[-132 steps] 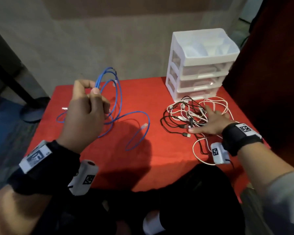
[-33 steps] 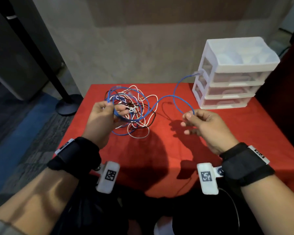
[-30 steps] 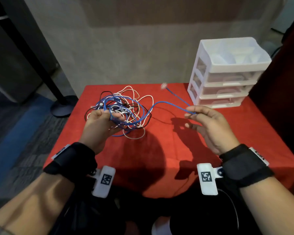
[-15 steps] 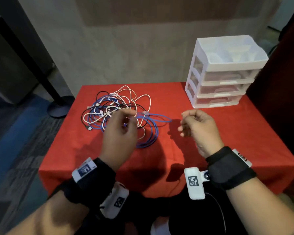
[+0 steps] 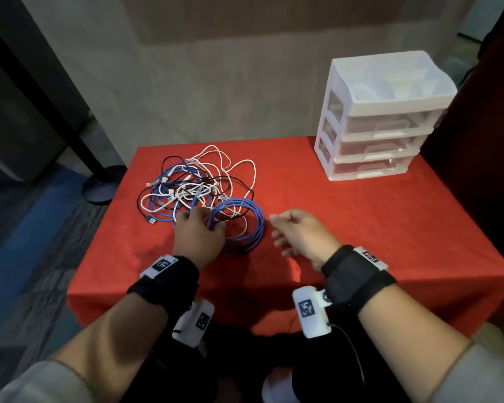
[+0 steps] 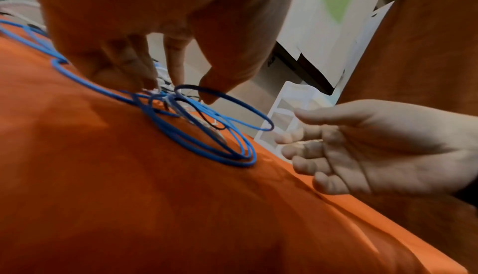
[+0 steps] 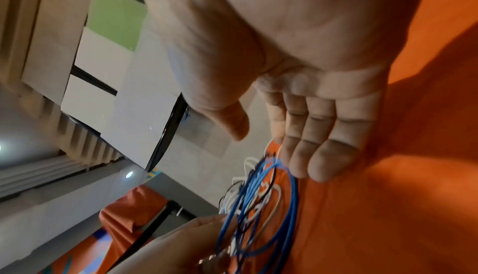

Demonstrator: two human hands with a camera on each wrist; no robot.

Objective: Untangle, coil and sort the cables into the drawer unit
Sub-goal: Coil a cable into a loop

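Note:
A loosely coiled blue cable (image 5: 258,228) lies on the red tablecloth, at the near right edge of a tangle of white, black and blue cables (image 5: 186,187). My left hand (image 5: 208,223) reaches down onto the coil's left side. In the left wrist view its fingertips (image 6: 145,80) and thumb pinch the blue strands (image 6: 240,160) where they cross. My right hand (image 5: 277,228) hovers just right of the coil with relaxed fingers and holds nothing. The right wrist view shows its empty palm and fingers (image 7: 320,155) above the coil (image 7: 293,206). The white drawer unit (image 5: 376,123) has all its drawers shut.
The drawer unit stands at the table's back right corner, with an open tray on top. Bare red cloth (image 5: 346,216) stretches between it and my right hand. A dark pole on a round base (image 5: 99,187) stands on the floor left of the table.
My right hand has let go of the blue cable's end and now hangs empty. My left hand has come down onto the coil, which now lies on the cloth.

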